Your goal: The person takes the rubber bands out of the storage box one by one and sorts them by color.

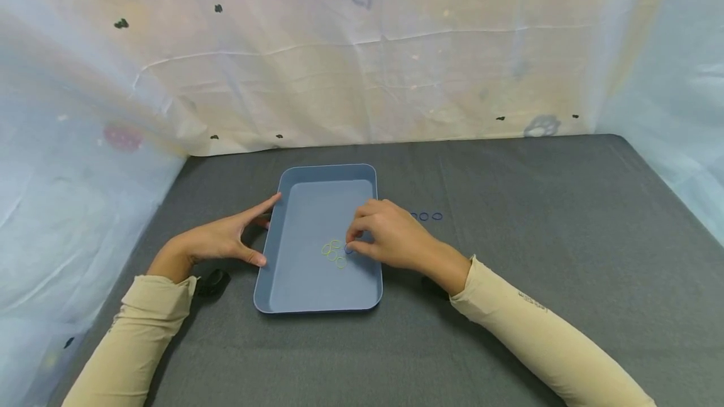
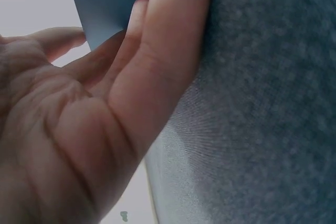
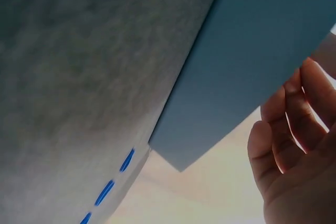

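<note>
My right hand (image 1: 387, 234) is over the right half of the shallow blue-grey tray (image 1: 300, 287), pinching a small blue rubber band (image 1: 349, 249) between thumb and fingertips, low over the tray floor. Just left of those fingertips, several thin yellow rubber bands (image 1: 332, 255) lie in a loose cluster in the tray. My left hand (image 1: 220, 238) is at the tray's left side, thumb and index finger spread along the rim. In the left wrist view its fingers (image 2: 157, 51) lie against the outer wall. The right wrist view hides the pinched band behind the tray wall (image 3: 231, 61).
Three blue rubber bands (image 1: 424, 217) lie in a row on the grey cloth-covered table (image 1: 526, 225), right of the tray and beyond my right wrist. A pale printed curtain (image 1: 367, 93) hangs along the table's back edge and both sides.
</note>
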`<state>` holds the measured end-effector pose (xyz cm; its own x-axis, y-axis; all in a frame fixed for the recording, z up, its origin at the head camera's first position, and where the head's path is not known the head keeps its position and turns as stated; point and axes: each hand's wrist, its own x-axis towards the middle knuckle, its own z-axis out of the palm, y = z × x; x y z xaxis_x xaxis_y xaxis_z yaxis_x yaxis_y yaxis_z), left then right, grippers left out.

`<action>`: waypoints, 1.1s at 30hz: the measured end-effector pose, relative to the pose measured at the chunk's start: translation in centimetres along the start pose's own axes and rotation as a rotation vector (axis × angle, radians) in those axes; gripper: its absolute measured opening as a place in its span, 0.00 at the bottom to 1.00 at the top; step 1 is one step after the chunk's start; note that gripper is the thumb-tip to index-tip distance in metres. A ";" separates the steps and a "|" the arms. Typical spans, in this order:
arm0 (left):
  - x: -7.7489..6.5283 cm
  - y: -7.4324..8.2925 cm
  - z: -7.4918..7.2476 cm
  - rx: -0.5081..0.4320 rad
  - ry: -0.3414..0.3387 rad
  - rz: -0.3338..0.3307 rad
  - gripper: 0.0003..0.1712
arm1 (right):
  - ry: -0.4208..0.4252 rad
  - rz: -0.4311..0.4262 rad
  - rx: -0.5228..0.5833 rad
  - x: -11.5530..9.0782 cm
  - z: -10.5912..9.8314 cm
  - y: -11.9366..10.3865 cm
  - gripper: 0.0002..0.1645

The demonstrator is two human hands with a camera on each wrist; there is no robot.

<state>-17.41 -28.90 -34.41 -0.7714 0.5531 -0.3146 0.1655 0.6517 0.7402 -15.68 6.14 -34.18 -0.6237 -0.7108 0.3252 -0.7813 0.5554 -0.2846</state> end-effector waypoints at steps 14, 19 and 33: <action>-0.3 0.8 -0.2 -0.128 -0.044 -0.053 0.71 | 0.048 0.057 0.006 -2.1 -1.2 1.1 0.02; -0.3 0.9 -0.1 -0.117 -0.036 -0.052 0.72 | 0.053 0.077 0.004 -2.5 -1.5 1.4 0.02; -0.1 0.5 -0.3 -0.093 -0.049 -0.054 0.71 | 0.096 0.087 0.010 -3.5 -2.0 2.2 0.03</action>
<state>-17.41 -28.77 -33.83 -0.7462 0.5450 -0.3823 0.0656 0.6317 0.7725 -15.24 10.68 -34.12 -0.6889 -0.6150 0.3836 -0.7240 0.6088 -0.3243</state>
